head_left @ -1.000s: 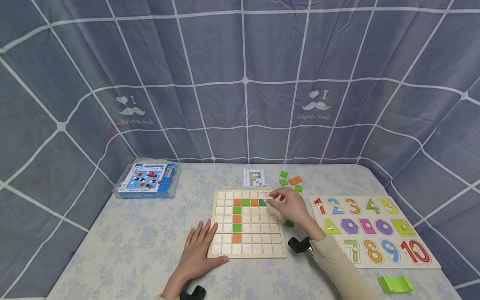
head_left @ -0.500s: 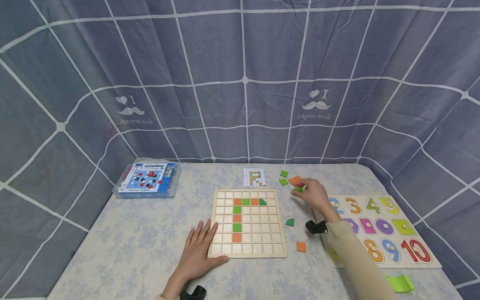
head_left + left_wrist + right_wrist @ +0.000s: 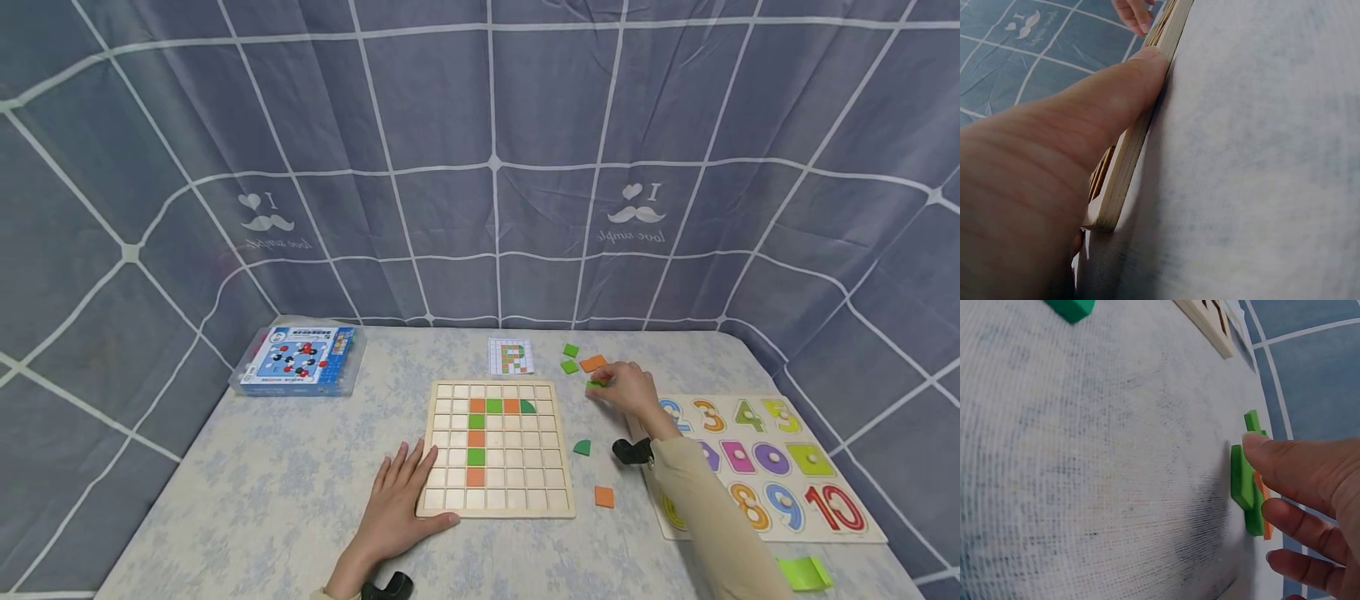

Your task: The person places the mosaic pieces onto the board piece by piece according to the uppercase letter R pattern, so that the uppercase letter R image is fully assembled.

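Observation:
My left hand (image 3: 396, 510) lies with straight, spread fingers along the left edge and lower-left corner of a wooden grid board (image 3: 525, 508). In the left wrist view its thumb (image 3: 1116, 90) rests on the board's edge. On the board, orange and green square tiles run down one column and along an upper row, which ends in a dark green quarter-round tile (image 3: 527, 407). Right of the board, my right hand (image 3: 628, 390) pinches a green square tile (image 3: 1242, 478) between thumb and fingers, close over the table. More green and orange pieces show behind that tile in the right wrist view.
Behind the board lies a pattern card (image 3: 511, 356). Loose green tiles (image 3: 570, 367) and orange pieces (image 3: 593, 363) sit at the back right. A quarter-round tile (image 3: 582, 447) and orange square (image 3: 604, 497) lie beside the board. A number puzzle (image 3: 765, 400) is right, a boxed set (image 3: 296, 362) left.
My right hand has moved from the board's upper right to the loose tiles and taken hold of a green one. The left hand stays in place.

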A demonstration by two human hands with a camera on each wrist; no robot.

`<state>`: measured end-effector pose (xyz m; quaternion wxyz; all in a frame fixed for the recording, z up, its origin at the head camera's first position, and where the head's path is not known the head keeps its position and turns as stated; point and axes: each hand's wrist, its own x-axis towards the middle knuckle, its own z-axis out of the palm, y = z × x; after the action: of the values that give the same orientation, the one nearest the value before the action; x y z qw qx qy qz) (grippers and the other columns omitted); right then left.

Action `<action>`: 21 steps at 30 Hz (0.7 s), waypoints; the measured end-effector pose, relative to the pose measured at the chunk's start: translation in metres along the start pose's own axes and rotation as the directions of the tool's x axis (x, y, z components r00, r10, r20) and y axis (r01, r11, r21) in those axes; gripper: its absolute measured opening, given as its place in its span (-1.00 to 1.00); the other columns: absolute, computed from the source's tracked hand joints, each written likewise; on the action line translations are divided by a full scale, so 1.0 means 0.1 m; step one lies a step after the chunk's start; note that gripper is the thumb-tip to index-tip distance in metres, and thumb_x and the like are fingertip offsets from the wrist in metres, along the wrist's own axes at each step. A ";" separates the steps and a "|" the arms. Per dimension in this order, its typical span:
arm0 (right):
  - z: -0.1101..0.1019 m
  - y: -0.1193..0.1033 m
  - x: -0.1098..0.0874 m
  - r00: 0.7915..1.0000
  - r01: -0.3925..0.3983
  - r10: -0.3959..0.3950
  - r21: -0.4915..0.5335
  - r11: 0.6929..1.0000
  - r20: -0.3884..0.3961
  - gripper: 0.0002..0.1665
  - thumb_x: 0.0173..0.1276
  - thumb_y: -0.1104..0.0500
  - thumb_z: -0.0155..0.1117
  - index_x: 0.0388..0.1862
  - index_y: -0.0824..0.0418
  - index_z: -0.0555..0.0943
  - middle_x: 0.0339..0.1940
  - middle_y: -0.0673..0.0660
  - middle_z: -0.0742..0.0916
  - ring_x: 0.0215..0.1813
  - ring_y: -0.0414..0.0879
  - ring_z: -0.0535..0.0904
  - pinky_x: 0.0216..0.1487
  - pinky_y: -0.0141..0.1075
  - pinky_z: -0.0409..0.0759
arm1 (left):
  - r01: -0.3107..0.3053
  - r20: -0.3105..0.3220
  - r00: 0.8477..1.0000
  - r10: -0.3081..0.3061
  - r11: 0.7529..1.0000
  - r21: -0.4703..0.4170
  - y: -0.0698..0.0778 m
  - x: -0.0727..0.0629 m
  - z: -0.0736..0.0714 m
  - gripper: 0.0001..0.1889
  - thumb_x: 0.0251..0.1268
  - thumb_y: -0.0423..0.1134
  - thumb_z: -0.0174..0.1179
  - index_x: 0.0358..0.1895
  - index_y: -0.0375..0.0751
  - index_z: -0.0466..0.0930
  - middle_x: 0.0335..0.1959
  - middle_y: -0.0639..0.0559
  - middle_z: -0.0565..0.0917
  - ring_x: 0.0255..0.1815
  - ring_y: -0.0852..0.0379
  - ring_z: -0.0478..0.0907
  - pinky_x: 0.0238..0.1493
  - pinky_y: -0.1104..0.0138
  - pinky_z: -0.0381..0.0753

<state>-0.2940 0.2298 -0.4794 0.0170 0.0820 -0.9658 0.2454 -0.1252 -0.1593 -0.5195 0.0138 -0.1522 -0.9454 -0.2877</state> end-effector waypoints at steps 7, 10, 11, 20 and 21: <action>0.03 0.02 0.01 1.000 -0.010 0.010 -0.022 1.000 0.014 -0.73 0.12 0.05 0.47 -0.24 0.16 0.73 -0.36 0.02 0.65 -0.21 0.05 0.48 -0.18 0.04 0.29 | 0.000 -0.003 1.000 0.000 1.000 -0.002 0.00 0.00 0.01 0.03 -0.01 0.35 0.24 0.48 -0.14 0.12 0.49 -0.12 0.05 0.49 -0.17 -0.19 0.38 -0.06 -0.28; 0.05 0.04 0.02 1.000 0.000 0.000 -0.026 1.000 0.016 -0.76 0.12 0.05 0.47 -0.26 0.14 0.73 -0.39 -0.01 0.64 -0.26 0.02 0.48 -0.20 0.03 0.29 | 0.000 -0.004 1.000 0.000 1.000 -0.003 0.00 0.00 0.01 0.03 0.00 0.35 0.24 0.48 -0.14 0.12 0.49 -0.12 0.05 0.49 -0.17 -0.19 0.38 -0.05 -0.28; 0.05 0.04 0.03 1.000 0.005 -0.005 -0.028 1.000 0.017 -0.77 0.13 0.05 0.47 -0.27 0.14 0.73 -0.40 -0.02 0.63 -0.27 0.01 0.48 -0.20 0.03 0.29 | -0.001 -0.005 1.000 0.001 1.000 -0.003 0.00 0.00 0.01 0.03 0.00 0.35 0.24 0.48 -0.14 0.12 0.49 -0.12 0.05 0.49 -0.17 -0.19 0.38 -0.05 -0.28; 0.04 0.04 0.05 0.998 0.003 0.000 -0.050 0.999 0.056 -0.77 0.11 0.04 0.47 -0.32 0.12 0.69 -0.42 -0.03 0.63 -0.25 0.03 0.50 -0.13 0.08 0.31 | -0.018 -0.022 1.000 0.017 1.000 -0.003 -0.01 0.01 0.02 0.02 0.00 0.35 0.24 0.48 -0.17 0.14 0.48 -0.15 0.07 0.48 -0.21 -0.16 0.37 -0.08 -0.25; 0.04 0.04 0.06 0.998 -0.001 0.004 -0.050 0.999 0.062 -0.77 0.11 0.04 0.47 -0.32 0.12 0.68 -0.41 -0.03 0.63 -0.24 0.03 0.50 -0.13 0.08 0.32 | -0.014 -0.018 1.000 0.014 1.000 -0.001 -0.02 0.01 0.02 0.02 0.00 0.35 0.24 0.48 -0.16 0.13 0.49 -0.14 0.07 0.49 -0.20 -0.17 0.37 -0.07 -0.26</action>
<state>-0.3001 0.2305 -0.4848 -0.0111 0.0880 -0.9718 0.2185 -0.1263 -0.1593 -0.5218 0.0243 -0.1562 -0.9440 -0.2897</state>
